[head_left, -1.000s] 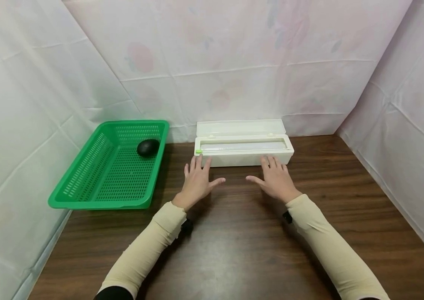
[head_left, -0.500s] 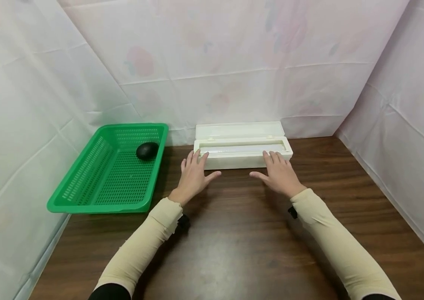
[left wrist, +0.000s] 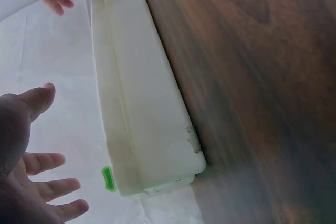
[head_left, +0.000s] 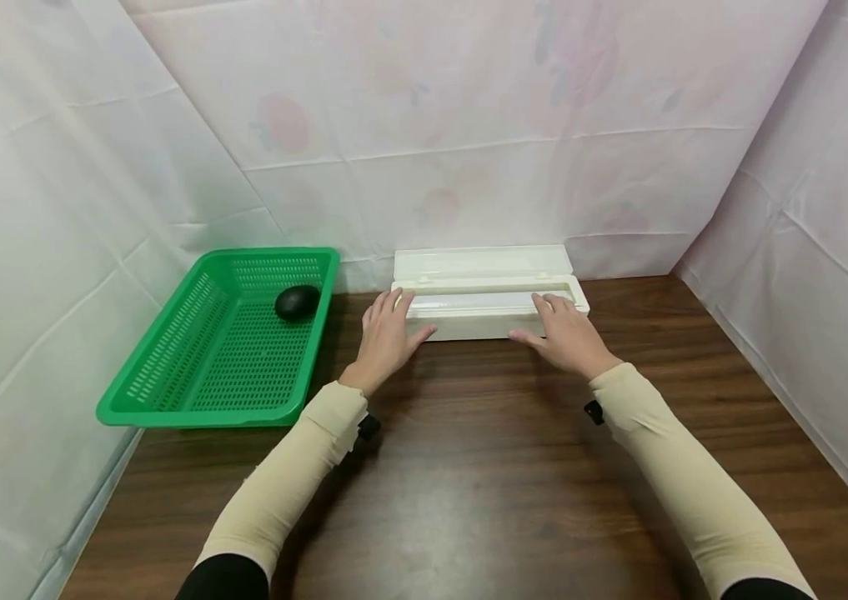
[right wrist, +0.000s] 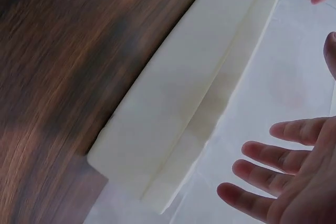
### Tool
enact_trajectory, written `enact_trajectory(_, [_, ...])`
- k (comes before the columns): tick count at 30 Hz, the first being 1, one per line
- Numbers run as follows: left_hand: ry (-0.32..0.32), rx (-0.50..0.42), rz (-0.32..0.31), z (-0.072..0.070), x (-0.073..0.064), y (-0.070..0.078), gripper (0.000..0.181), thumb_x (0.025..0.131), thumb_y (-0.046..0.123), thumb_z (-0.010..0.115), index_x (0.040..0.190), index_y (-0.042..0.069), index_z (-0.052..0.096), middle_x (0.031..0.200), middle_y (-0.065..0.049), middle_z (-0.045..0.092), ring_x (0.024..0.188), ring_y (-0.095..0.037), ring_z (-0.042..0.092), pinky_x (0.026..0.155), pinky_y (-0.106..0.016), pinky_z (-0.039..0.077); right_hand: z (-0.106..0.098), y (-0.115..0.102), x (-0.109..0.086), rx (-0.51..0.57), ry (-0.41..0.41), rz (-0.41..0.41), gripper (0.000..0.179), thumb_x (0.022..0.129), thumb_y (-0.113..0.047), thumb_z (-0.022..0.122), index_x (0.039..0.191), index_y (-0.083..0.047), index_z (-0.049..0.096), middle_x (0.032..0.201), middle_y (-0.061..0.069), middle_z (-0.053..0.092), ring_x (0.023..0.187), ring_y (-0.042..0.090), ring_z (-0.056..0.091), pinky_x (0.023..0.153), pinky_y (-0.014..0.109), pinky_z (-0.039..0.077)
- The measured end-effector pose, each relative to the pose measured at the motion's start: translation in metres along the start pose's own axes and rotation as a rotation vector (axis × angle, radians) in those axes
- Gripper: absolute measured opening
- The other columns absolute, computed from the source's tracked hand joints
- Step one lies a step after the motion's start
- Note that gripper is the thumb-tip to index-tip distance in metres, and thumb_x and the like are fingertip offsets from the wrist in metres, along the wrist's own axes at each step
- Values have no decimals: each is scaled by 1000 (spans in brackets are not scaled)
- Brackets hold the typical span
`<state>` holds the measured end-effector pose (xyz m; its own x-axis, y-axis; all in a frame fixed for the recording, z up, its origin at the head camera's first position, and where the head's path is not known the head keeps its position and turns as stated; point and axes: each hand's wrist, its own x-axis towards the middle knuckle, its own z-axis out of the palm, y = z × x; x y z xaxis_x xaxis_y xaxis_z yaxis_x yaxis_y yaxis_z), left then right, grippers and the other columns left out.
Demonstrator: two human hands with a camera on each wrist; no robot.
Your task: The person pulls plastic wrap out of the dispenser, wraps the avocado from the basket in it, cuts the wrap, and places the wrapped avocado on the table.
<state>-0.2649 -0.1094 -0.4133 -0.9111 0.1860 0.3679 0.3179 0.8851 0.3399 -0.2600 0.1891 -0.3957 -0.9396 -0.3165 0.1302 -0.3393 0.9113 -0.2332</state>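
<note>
Two containers are seen about the hands: a green basket (head_left: 202, 416) to the left of the left hand (head_left: 384, 340), and a long white box (head_left: 469, 327) at the fingertips of both hands. In the basket, one black, smooth oval object (head_left: 297, 302) is held near the wall closest to the left hand. In the box, one pale strip (head_left: 476, 300) is seen lying lengthwise in a recess, between the two hands and just beyond them. One lid (head_left: 479, 262) is tilted back behind the box, on the side away from the hands. The box is plain white and straight-edged; its front wall is turned toward the hands, a greyish mark (left wrist: 193, 139) is shown low near the end by the left hand, and one small bright green tab (left wrist: 108, 179) is carried on the upper edge at that same end. The left hand is held spread at the box's left end, the right hand (head_left: 569, 340) spread at its right end, and nothing is gripped by either. The box is set on one dark brown table (head_left: 431, 500), which is also spread out beneath both hands.
</note>
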Motion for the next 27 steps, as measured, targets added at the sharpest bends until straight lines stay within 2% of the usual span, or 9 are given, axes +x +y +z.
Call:
enact_trajectory(10, [-32,0,-55,4,15,-5,69,89,49,66,141,7,48,147,-18,45,138,-38,37,111,-59,31,-2,13,8,-5,-6,8,86,95,-60,50,148,5,33,146,30,40,136,46,36,112,58,31])
enact_trajectory(16, [-57,-13,-95,5,21,-8,68,90,48,65,142,7,47,148,-17,44,138,-37,37,111,-58,31,-4,22,11,-4,10,10,80,95,-56,53,145,5,38,143,29,42,132,48,40,104,62,38])
enact_trajectory(21, [-44,-18,-97,6,25,-9,64,92,46,64,141,7,50,145,-17,48,136,-37,39,108,-58,34,-5,30,15,-8,3,35,79,95,-58,51,141,4,43,143,29,44,132,49,39,104,61,38])
enact_trajectory(27, [-41,-17,-97,8,28,-12,57,93,42,63,138,9,54,143,-17,50,135,-37,41,107,-58,36,-6,41,19,-17,-27,68,78,96,-58,49,142,4,41,140,32,44,131,50,39,105,61,37])
